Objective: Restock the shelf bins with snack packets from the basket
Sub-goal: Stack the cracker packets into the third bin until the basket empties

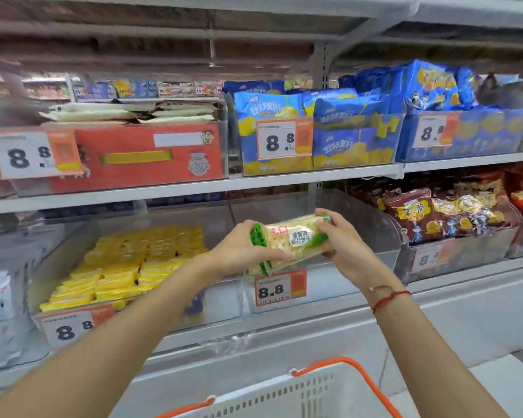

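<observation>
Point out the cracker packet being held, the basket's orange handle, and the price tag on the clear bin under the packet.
cracker packet [296, 236], head view, on its white label.
orange handle [363, 372], head view, on the right bend of its arch.
price tag [280, 288], head view, on the printed 8.8.

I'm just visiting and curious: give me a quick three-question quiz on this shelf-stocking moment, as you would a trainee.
1. True or false: only the right hand holds the green cracker packet.
2. The clear bin behind the packet looks: A) full of yellow packets, B) nearly bare, C) full of blue bags.
3. Fill in: the white basket has ______ handles.

Key
1. False: the left hand grips its other end too.
2. B; the yellow packets fill the bin to its left.
3. Orange.
</observation>
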A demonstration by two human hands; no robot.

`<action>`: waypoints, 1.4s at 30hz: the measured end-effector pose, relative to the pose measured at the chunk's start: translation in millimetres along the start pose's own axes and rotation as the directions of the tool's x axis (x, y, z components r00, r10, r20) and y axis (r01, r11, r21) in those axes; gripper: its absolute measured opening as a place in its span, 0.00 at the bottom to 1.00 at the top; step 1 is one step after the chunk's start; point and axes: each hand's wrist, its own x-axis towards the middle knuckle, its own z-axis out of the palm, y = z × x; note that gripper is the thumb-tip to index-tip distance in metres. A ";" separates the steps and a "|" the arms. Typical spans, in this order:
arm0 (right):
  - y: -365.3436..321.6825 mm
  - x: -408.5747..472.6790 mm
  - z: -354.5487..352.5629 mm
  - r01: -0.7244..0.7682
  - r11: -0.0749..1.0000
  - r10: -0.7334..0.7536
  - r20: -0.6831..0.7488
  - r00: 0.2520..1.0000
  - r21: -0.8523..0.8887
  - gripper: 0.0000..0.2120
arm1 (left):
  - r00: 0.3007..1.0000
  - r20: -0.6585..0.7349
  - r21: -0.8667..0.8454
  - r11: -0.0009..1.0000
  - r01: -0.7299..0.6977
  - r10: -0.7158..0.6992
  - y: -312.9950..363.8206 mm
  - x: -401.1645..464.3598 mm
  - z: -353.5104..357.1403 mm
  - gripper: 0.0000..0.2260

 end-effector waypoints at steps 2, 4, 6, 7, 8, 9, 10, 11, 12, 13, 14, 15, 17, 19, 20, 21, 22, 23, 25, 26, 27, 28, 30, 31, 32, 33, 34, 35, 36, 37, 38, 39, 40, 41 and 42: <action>5.3 15.3 -9.4 0.043 0.999 -0.044 0.042 0.998 0.028 0.14 | 1.000 0.002 0.199 0.980 -0.013 0.013 2.1 23.5 -7.3 0.30; 10.8 29.2 -16.7 0.084 0.996 -0.087 0.125 0.988 0.027 0.16 | 0.999 0.035 0.396 0.917 -0.034 0.022 -2.3 45.9 -11.6 0.33; 9.5 46.2 -22.1 0.125 0.990 -0.110 0.209 0.972 -0.060 0.22 | 0.997 0.063 0.558 0.827 -0.067 0.038 -7.9 64.9 -12.9 0.34; 6.6 55.2 -24.9 0.146 0.981 -0.114 0.234 0.966 -0.127 0.27 | 0.997 0.067 0.614 0.786 -0.075 0.044 -10.1 72.5 -12.3 0.34; 3.0 64.8 -27.4 0.153 0.971 -0.104 0.249 0.963 -0.186 0.31 | 0.997 0.062 0.653 0.753 -0.080 0.052 -11.8 78.7 -10.7 0.33; -0.5 74.1 -30.2 0.136 0.965 -0.074 0.266 0.961 -0.226 0.35 | 0.997 0.058 0.683 0.726 -0.081 0.057 -13.2 83.2 -8.3 0.33; -2.8 82.7 -33.0 0.105 0.963 -0.029 0.294 0.955 -0.248 0.40 | 0.996 0.058 0.716 0.693 -0.084 0.061 -13.9 86.4 -5.0 0.33; -2.6 89.8 -36.3 0.072 0.960 0.024 0.335 0.942 -0.272 0.42 | 0.996 0.065 0.756 0.648 -0.091 0.065 -15.2 88.6 -1.2 0.32; -1.0 95.4 -39.1 0.053 0.948 0.076 0.385 0.920 -0.314 0.40 | 0.994 0.076 0.802 0.588 -0.106 0.076 -17.6 90.5 2.9 0.32; 1.9 99.1 -42.0 0.054 0.927 0.121 0.432 0.894 -0.370 0.35 | 0.992 0.095 0.844 0.522 -0.124 0.082 -20.3 91.6 6.8 0.31; 5.4 101.6 -44.1 0.062 0.906 0.159 0.472 0.867 -0.418 0.30 | 0.990 0.119 0.875 0.463 -0.143 0.080 -23.5 92.5 10.5 0.30; 9.9 103.3 -44.9 0.066 0.888 0.191 0.495 0.848 -0.455 0.26 | 0.987 0.143 0.895 0.416 -0.158 0.068 -26.9 93.4 13.4 0.29; 20.0 104.9 -41.5 0.095 0.829 0.243 0.506 0.827 -0.552 0.24 | 0.984 0.175 0.925 0.338 -0.170 0.018 -32.5 95.7 17.5 0.25; 31.6 107.8 -33.5 0.190 0.687 0.269 0.488 0.830 -0.701 0.24 | 0.982 0.186 0.954 0.244 -0.171 -0.040 -34.7 98.9 21.0 0.22; 36.9 109.7 -28.5 0.236 0.611 0.271 0.479 0.835 -0.756 0.24 | 0.979 0.190 0.965 0.197 -0.173 -0.069 -34.1 100.7 22.6 0.22; 41.6 111.8 -23.8 0.266 0.554 0.271 0.472 0.839 -0.789 0.24 | 0.974 0.200 0.971 0.156 -0.182 -0.103 -33.0 102.0 23.6 0.22; 45.2 114.5 -19.8 0.278 0.516 0.271 0.463 0.844 -0.810 0.25 | 0.966 0.214 0.972 0.128 -0.197 -0.142 -31.8 104.0 23.6 0.22; 47.1 116.4 -16.5 0.284 0.489 0.271 0.453 0.849 -0.825 0.25 | 0.956 0.228 0.971 0.116 -0.209 -0.187 -29.9 105.3 22.5 0.24; 47.4 118.5 -11.8 0.284 0.438 0.276 0.428 0.861 -0.853 0.25 | 0.931 0.250 0.966 0.130 -0.222 -0.265 -26.4 106.5 18.3 0.28; 47.2 119.5 -10.8 0.280 0.418 0.284 0.417 0.864 -0.864 0.26 | 0.924 0.261 0.962 0.151 -0.227 -0.280 -25.1 106.2 15.7 0.30; 47.2 120.1 -10.0 0.274 0.408 0.294 0.409 0.864 -0.871 0.26 | 0.922 0.275 0.956 0.175 -0.234 -0.272 -24.3 105.2 13.3 0.32; 47.9 120.5 -9.6 0.265 0.404 0.303 0.402 0.864 -0.876 0.26 | 0.927 0.286 0.950 0.199 -0.241 -0.241 -24.3 103.7 11.0 0.32; 49.0 119.9 -8.6 0.257 0.396 0.316 0.394 0.863 -0.881 0.27 | 0.941 0.297 0.939 0.226 -0.258 -0.160 -27.3 100.7 8.4 0.29; 49.2 118.9 -7.8 0.251 0.394 0.318 0.388 0.865 -0.884 0.26 | 0.945 0.300 0.936 0.233 -0.265 -0.131 -29.3 100.1 8.1 0.26; 49.1 117.9 -6.8 0.245 0.397 0.317 0.383 0.867 -0.884 0.25 | 0.946 0.302 0.932 0.246 -0.267 -0.117 -30.6 100.6 8.1 0.24; 49.0 117.3 -5.7 0.244 0.397 0.307 0.379 0.873 -0.885 0.24 | 0.945 0.304 0.927 0.265 -0.265 -0.119 -30.6 101.4 8.1 0.22; 49.6 117.7 -5.1 0.251 0.392 0.289 0.377 0.880 -0.885 0.23 | 0.941 0.309 0.922 0.288 -0.260 -0.137 -29.9 102.1 8.0 0.21; 50.4 118.5 -4.5 0.258 0.379 0.278 0.375 0.884 -0.889 0.22 | 0.934 0.318 0.917 0.302 -0.259 -0.163 -28.8 102.5 8.3 0.21; 51.2 119.1 -4.2 0.263 0.367 0.273 0.374 0.887 -0.892 0.21 | 0.926 0.328 0.917 0.299 -0.264 -0.186 -27.5 102.5 8.6 0.21; 51.7 119.8 -3.8 0.266 0.354 0.273 0.371 0.888 -0.897 0.20 | 0.923 0.331 0.922 0.278 -0.271 -0.198 -26.6 102.3 9.4 0.21; 52.0 120.5 -3.6 0.263 0.344 0.276 0.365 0.889 -0.901 0.19 | 0.925 0.326 0.930 0.240 -0.277 -0.197 -26.4 101.9 10.7 0.20; 51.0 120.7 -3.1 0.263 0.332 0.281 0.361 0.889 -0.906 0.19 | 0.932 0.312 0.941 0.193 -0.277 -0.183 -27.2 101.3 12.8 0.18; 49.3 120.3 -2.3 0.259 0.326 0.290 0.358 0.888 -0.909 0.20 | 0.943 0.292 0.951 0.151 -0.269 -0.160 -28.6 101.2 15.9 0.16; 46.6 119.1 -2.0 0.244 0.333 0.313 0.351 0.883 -0.911 0.21 | 0.955 0.266 0.960 0.124 -0.250 -0.134 -30.1 100.9 18.7 0.15; 43.4 116.8 -1.7 0.218 0.356 0.342 0.344 0.874 -0.909 0.21 | 0.965 0.235 0.968 0.112 -0.222 -0.118 -30.4 100.5 21.4 0.14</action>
